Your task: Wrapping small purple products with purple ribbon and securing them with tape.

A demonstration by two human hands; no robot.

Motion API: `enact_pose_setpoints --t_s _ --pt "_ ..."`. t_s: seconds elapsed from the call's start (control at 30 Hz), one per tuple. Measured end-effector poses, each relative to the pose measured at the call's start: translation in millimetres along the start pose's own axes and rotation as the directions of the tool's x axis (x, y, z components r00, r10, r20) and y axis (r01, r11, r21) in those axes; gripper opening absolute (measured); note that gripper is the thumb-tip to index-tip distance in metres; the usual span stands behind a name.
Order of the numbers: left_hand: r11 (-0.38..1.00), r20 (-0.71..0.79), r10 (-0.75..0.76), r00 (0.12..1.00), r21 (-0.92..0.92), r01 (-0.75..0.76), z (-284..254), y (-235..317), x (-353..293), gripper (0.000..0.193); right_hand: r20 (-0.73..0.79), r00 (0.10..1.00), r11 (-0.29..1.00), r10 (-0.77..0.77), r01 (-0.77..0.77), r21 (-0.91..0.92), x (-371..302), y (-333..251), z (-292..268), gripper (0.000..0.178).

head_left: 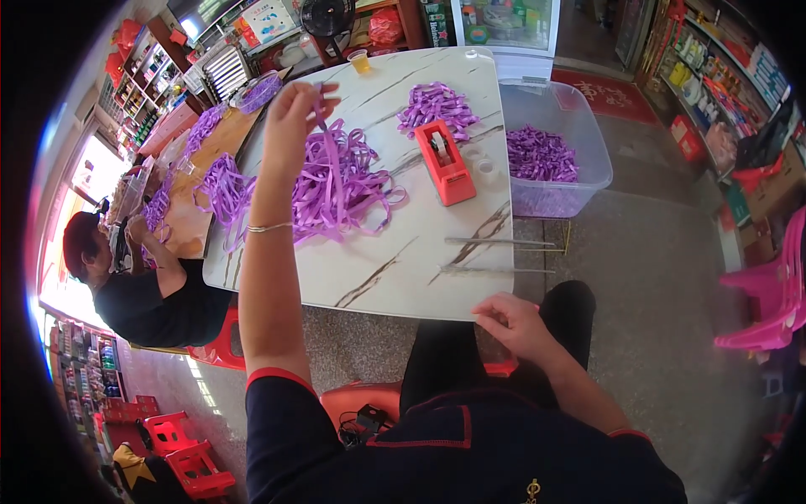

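Note:
My left hand (293, 119) is raised over the far left part of the table, its fingers closed on a purple ribbon strap (329, 160). The strap hangs down into a loose tangle of purple straps (357, 189) lying on the marble-patterned table (382, 281). At the table's near edge is my right hand (512, 323), its fingers curled in; whether anything small is between them is hidden. Farther right stands a red tape dispenser (454, 179), with clear tape rolls (485, 170) beside it. Behind it lies a pile of folded purple straps (435, 109).
A clear plastic bin (598, 172) of folded purple straps stands right of the table. Two thin metal rods (499, 242) lie near the right edge. A yellow cup (359, 61) stands at the back. On the left another person (138, 294) sits at a wooden table (189, 223) with more straps.

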State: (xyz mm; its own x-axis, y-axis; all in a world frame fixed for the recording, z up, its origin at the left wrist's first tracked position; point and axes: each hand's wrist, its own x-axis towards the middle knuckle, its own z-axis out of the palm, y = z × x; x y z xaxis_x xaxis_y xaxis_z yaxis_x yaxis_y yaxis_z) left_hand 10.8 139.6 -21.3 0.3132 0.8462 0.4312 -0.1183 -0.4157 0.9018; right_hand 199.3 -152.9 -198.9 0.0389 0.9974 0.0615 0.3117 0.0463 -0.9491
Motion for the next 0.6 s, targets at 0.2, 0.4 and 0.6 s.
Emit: enact_pose_setpoints --t_s 0.2,0.4,0.6 --pt "0.965 0.347 0.052 0.936 -0.258 0.042 45 65 -22 0.011 0.001 0.999 0.998 0.037 -0.037 0.050 4 -8 -10 0.020" --pt "0.889 0.708 0.048 0.704 -0.352 0.294 93 76 -70 0.011 -0.418 0.833 0.931 -0.362 0.343 -0.123 23 -62 -47 0.051" --pt "0.796 0.823 -0.106 0.558 -0.266 0.544 122 70 -102 0.010 -0.240 0.902 0.824 -0.358 0.426 0.373 34 -76 -55 0.061"
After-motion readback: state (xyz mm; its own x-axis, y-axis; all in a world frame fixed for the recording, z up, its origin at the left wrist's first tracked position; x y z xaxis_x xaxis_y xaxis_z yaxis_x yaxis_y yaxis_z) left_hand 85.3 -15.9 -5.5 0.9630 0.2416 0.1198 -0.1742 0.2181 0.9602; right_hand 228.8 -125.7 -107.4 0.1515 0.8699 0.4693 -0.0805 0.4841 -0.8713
